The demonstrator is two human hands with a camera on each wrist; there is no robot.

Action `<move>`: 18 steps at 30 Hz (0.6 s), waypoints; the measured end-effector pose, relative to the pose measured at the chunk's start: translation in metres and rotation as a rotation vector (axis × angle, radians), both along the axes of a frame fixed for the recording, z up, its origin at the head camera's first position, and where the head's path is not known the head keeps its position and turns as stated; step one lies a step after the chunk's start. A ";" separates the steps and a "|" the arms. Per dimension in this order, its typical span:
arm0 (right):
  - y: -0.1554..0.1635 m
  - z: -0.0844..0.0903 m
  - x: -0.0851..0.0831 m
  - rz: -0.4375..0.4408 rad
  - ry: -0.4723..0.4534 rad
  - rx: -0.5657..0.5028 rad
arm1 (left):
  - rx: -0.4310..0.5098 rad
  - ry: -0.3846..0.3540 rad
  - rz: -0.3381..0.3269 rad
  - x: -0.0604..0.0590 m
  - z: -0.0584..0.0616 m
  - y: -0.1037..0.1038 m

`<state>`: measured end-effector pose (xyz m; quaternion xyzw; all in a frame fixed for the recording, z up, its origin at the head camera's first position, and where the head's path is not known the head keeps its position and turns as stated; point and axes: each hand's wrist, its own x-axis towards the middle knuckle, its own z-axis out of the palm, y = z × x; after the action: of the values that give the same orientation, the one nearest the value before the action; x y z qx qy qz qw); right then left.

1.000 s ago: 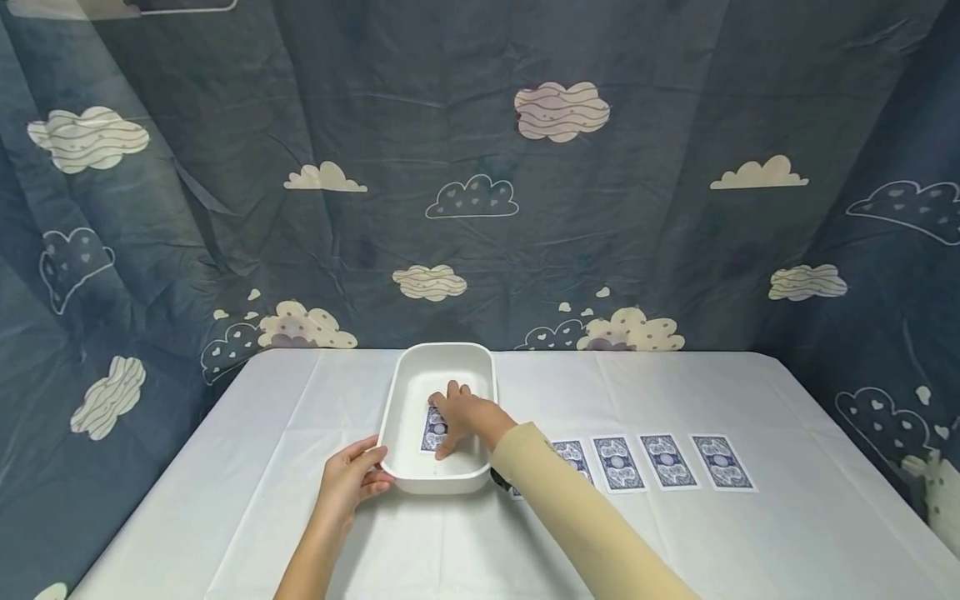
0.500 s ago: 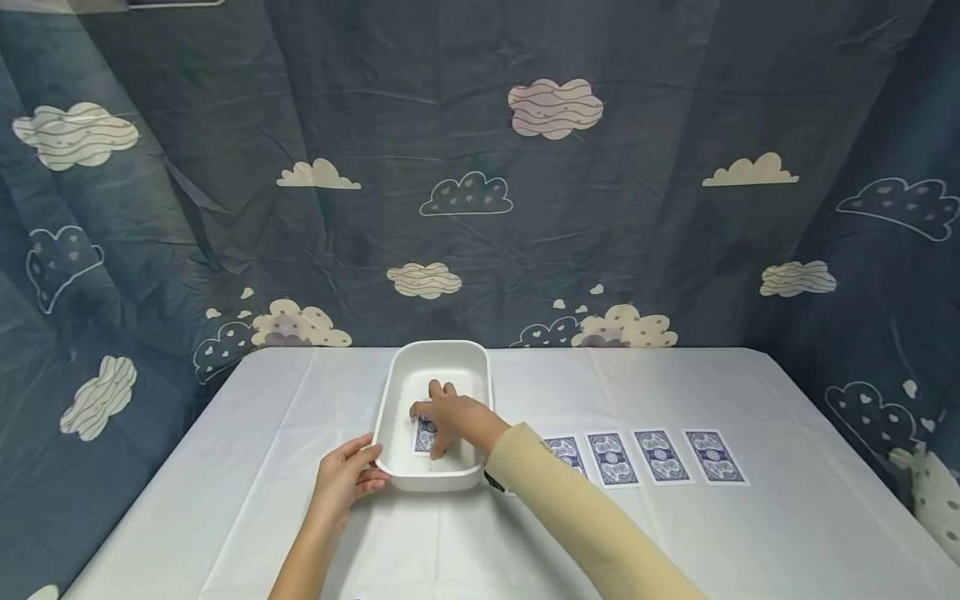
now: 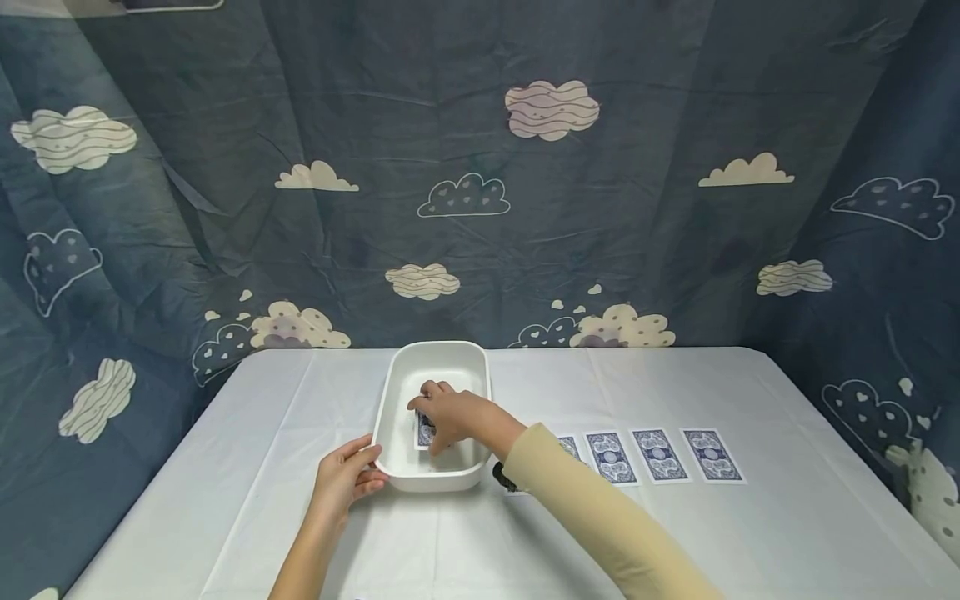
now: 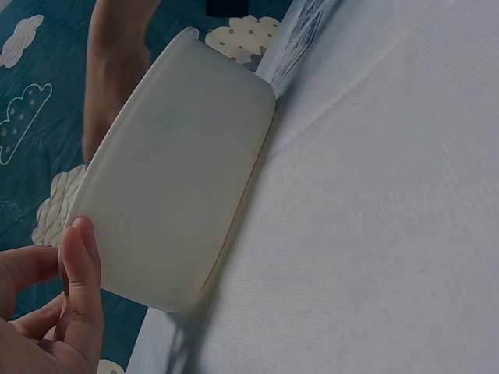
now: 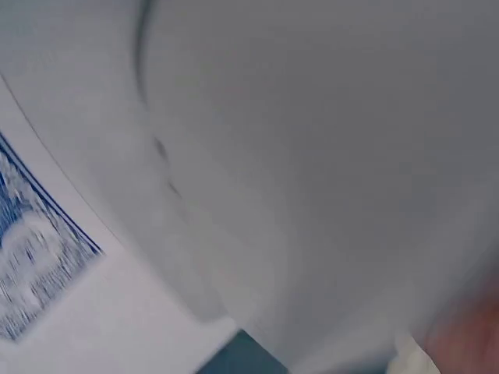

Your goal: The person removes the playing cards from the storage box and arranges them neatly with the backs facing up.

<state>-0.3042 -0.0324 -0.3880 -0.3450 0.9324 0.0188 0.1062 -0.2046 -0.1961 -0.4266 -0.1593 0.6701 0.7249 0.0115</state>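
My left hand (image 3: pixel 347 479) grips the white oblong plastic tub's (image 3: pixel 395 400) near corner; inside it, my right hand (image 3: pixel 448 414) pinches a blue-backed playing card (image 3: pixel 425 432).

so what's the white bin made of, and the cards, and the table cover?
White bin: likely moulded plastic, matte, with rounded corners and smooth walls.
Cards: look like coated card stock, lying flat, printed blue backs with white borders.
Table cover: probably thin fabric or plastic sheet; creases and folds show.
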 end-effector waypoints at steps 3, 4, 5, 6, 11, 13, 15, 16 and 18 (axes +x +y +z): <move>0.009 0.015 0.001 0.032 0.030 -0.057 | -0.001 0.001 0.004 0.000 0.000 0.000; 0.013 0.020 0.002 0.039 0.034 -0.077 | -0.002 0.001 0.006 0.000 0.000 0.000; 0.018 0.025 0.004 0.044 0.036 -0.094 | -0.002 0.002 0.008 0.000 0.000 0.000; 0.023 0.030 0.005 0.049 0.040 -0.111 | -0.003 0.001 0.010 0.000 0.001 0.000; 0.060 0.046 0.011 0.036 0.072 -0.153 | -0.008 0.007 0.002 0.000 0.001 -0.001; 0.079 0.049 0.013 0.022 0.096 -0.163 | -0.009 0.011 0.003 0.001 0.001 -0.001; 0.100 0.050 0.017 0.004 0.125 -0.161 | -0.010 0.012 0.000 0.001 0.001 -0.001; 0.111 0.050 0.019 -0.005 0.142 -0.152 | -0.010 0.012 -0.003 0.001 0.001 -0.001; 0.133 0.050 0.025 -0.023 0.170 -0.135 | -0.010 0.012 -0.011 0.001 0.002 -0.002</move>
<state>-0.2796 0.1004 -0.3379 -0.3378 0.9411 -0.0161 0.0032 -0.2034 -0.1978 -0.4249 -0.1516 0.6746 0.7223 0.0105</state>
